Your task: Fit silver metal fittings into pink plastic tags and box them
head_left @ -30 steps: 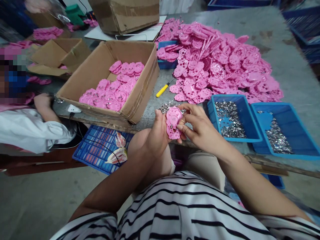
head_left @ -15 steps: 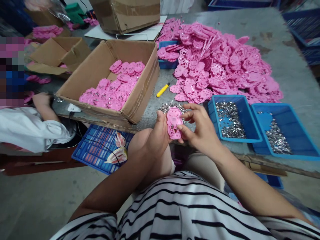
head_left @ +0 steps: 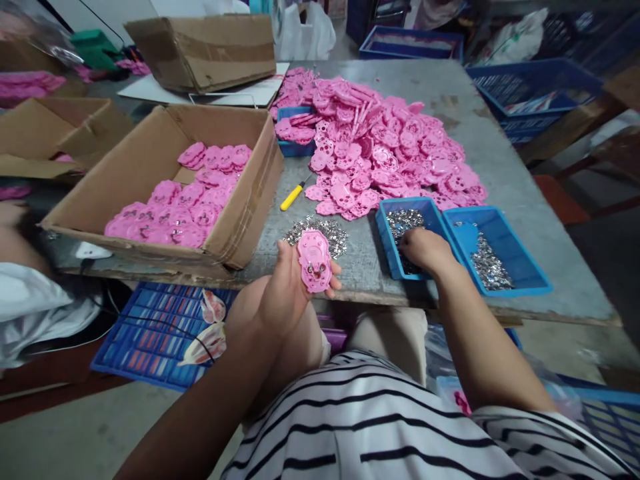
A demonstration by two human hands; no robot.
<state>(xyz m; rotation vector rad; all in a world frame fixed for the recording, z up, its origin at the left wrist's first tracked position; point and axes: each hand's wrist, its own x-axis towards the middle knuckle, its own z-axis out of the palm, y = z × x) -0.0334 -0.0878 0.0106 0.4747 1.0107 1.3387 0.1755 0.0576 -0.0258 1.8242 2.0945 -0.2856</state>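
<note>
A pink moulded plastic plate (head_left: 314, 260) with a scalloped edge and small holes lies in my left hand (head_left: 286, 283), thumb along one side and fingertips curled round the other. Small shiny metal bits show near its lower end. My right hand (head_left: 425, 250) reaches down into the nearer blue bin (head_left: 385, 230), among small metal parts (head_left: 406, 219); its fingertips are hidden there. Beside it stands a second blue bin (head_left: 533, 277) with more metal parts. A loose heap of metal parts (head_left: 337, 237) lies on the table just behind the held plate.
A large pile of pink plastic plates (head_left: 385, 147) covers the table's middle. At left stands a cardboard box (head_left: 255, 200) holding similar plates. A yellow-handled screwdriver-like tool (head_left: 292, 198) lies between them. Another person's arm (head_left: 20, 243) is at the far left, above a blue crate (head_left: 145, 333).
My right hand has left the pink plate and moved right into the nearer blue bin. My left hand still holds the plate. The whole view has shifted toward the right.
</note>
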